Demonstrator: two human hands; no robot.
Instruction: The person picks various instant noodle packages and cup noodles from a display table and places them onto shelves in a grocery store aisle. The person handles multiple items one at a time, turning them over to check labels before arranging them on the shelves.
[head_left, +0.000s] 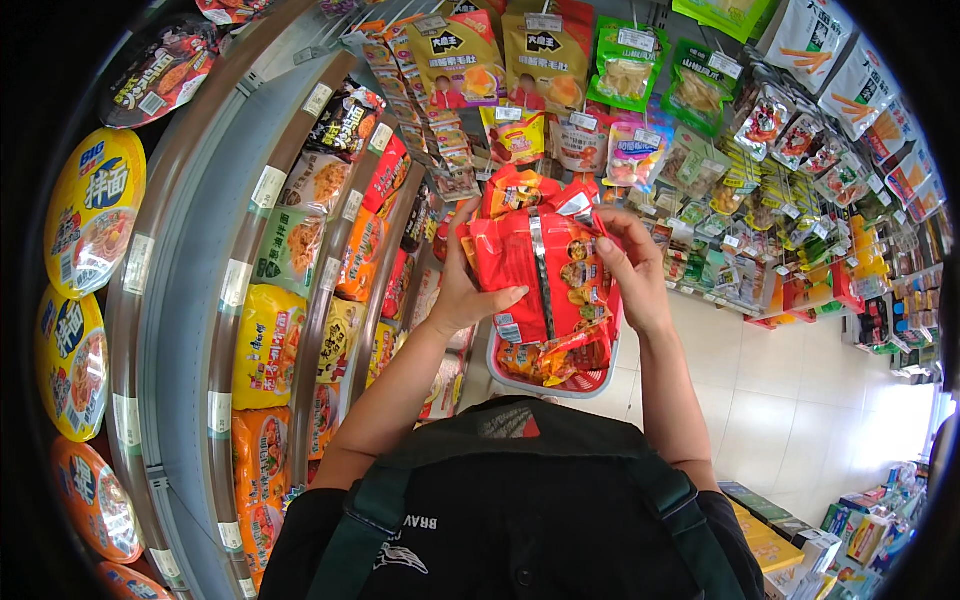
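Between both hands is a red plastic food packet (510, 274), its back seam and printed pictures facing up. My left hand (469, 289) grips its left side, the thumb lying across the front. At the upper right corner, my right hand (630, 259) pinches the packet with thumb and fingers. Below it stands a red plastic basket with a pale rim (555, 391), partly hidden by the packet. Orange and red packets (574, 356) lie inside the basket. Another red and orange packet (517, 191) shows just beyond the held one; what supports it is hidden.
Shelves with instant noodle packets (270, 345) rise close on my left, with noodle bowls (94, 214) on an upper tier. Hanging snack bags (547, 56) fill the rack ahead and to the right. Tiled floor (697, 360) shows at right; stacked boxes (772, 536) stand at lower right.
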